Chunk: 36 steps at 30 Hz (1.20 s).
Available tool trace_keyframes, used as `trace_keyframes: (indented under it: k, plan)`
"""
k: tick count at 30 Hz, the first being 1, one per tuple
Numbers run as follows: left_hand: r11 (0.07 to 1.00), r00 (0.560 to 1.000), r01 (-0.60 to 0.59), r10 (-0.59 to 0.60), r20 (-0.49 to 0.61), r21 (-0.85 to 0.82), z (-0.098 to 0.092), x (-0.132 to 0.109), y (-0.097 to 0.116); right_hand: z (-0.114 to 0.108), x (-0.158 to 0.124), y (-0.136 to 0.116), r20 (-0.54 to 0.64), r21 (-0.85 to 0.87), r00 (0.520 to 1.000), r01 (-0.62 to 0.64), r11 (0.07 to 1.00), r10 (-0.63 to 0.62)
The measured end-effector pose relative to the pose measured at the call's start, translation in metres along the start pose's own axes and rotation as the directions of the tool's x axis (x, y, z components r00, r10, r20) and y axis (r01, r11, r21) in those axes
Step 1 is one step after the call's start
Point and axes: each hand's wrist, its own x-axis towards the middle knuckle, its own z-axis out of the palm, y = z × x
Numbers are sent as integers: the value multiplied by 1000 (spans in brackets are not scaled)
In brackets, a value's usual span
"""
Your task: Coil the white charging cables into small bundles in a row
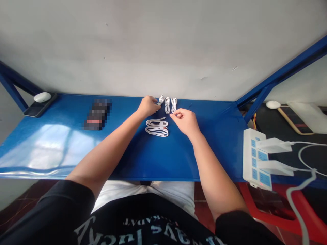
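My left hand is closed on one end of a small bundled white cable near the back of the blue table. Just right of it, a second bundled white cable and a third bundled white cable lie side by side. My right hand has its thumb and finger pinched at the lower end of the third bundle; whether anything is between the fingertips is hidden. Closer to me lies a larger white cable, coiled in long flat loops, touched by neither hand.
A dark, pixelated flat object lies left on the blue table. Beyond it, a phone bears a white rounded object. At the right edge stands a white power strip with plugged-in chargers. A wall rises behind.
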Motion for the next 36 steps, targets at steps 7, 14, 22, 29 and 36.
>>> trace_keyframes:
  k: [7,14,22,29,36]
  plan:
    - [944,992,-76,105,72,-322,-25,-58,-1,11,-6,-14,102,356,994,-63,932,29]
    - [913,909,-408,407,-93,18,-11,-116,-7,26,-19,-35,305,636,946,-286,717,107]
    - [866,926,-351,377,3,-357,-7,-121,-4,15,-14,-30,465,679,873,-459,573,148]
    - [762,995,-41,91,44,-646,-8,-115,-8,15,-18,-32,490,650,867,-433,624,92]
    - [717,964,48,149,220,-695,-15,-114,-7,13,-20,-37,536,621,833,-498,606,135]
